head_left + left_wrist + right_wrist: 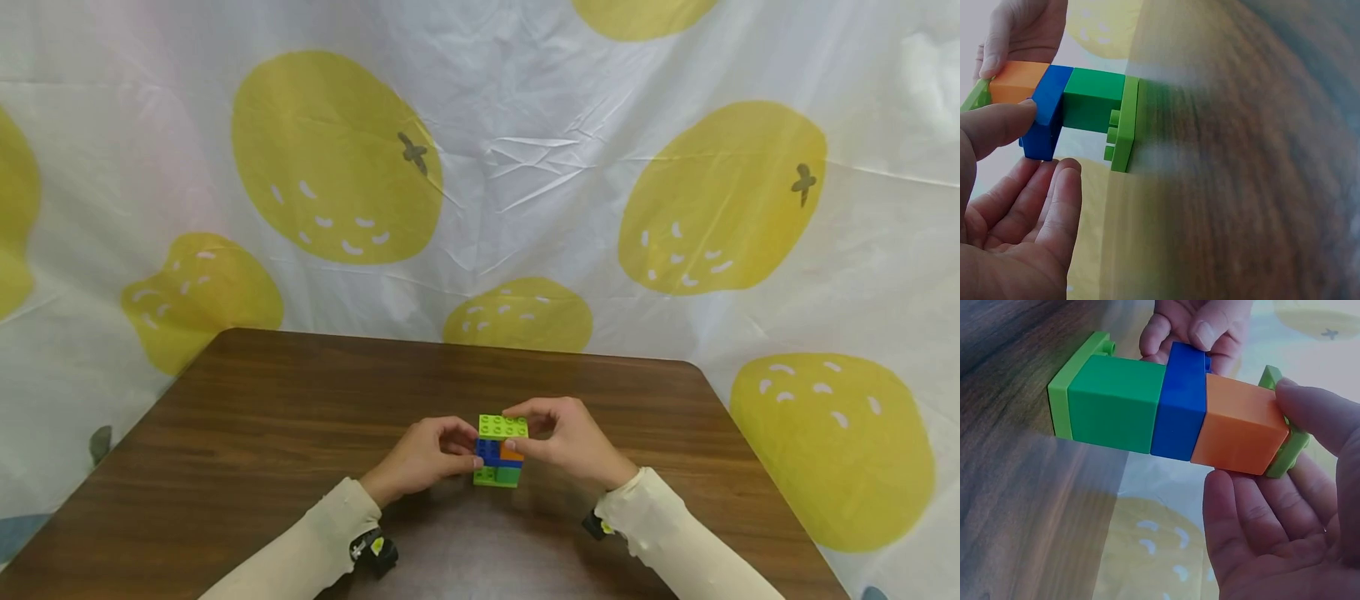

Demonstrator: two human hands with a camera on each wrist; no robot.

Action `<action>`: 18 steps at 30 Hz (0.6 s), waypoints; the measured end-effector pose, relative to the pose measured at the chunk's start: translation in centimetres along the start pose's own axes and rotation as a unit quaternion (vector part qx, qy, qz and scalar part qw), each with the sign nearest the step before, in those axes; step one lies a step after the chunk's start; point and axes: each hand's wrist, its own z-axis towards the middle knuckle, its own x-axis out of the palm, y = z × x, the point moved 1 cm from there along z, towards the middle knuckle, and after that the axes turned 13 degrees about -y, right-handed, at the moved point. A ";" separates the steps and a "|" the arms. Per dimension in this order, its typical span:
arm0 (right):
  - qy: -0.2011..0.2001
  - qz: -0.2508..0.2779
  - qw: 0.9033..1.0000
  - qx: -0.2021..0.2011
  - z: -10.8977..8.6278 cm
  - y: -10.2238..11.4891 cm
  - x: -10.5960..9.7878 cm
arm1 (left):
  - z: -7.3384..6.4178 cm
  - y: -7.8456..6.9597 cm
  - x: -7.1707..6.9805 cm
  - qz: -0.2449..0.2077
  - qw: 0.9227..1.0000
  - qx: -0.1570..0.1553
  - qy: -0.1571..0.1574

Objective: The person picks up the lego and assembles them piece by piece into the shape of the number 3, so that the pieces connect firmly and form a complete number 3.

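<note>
A small tower of toy building bricks stands upright on the brown table, its light green base plate (1060, 412) against the tabletop. Above the base come a green brick (1113, 403), a flatter blue brick (1047, 119) and an orange brick (1241, 422). Topmost is a studded light green plate (502, 426). My left hand (420, 457) pinches the blue brick, thumb on one side and fingertips on the other. With thumb and fingers, my right hand (566, 437) grips the top plate at its right end, fingertips also right beside the orange brick.
The dark wood-grain table (322, 383) has rounded far corners. Behind it hangs a white cloth (525, 192) printed with yellow fruit. Black straps (373, 552) with small devices sit at both wrists, below cream sleeves (300, 542).
</note>
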 end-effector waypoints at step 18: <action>0.025 0.035 0.998 0.037 0.4 0.1 -0.3 | 0.0 0.0 0.1 0.003 1.000 -0.002 -0.005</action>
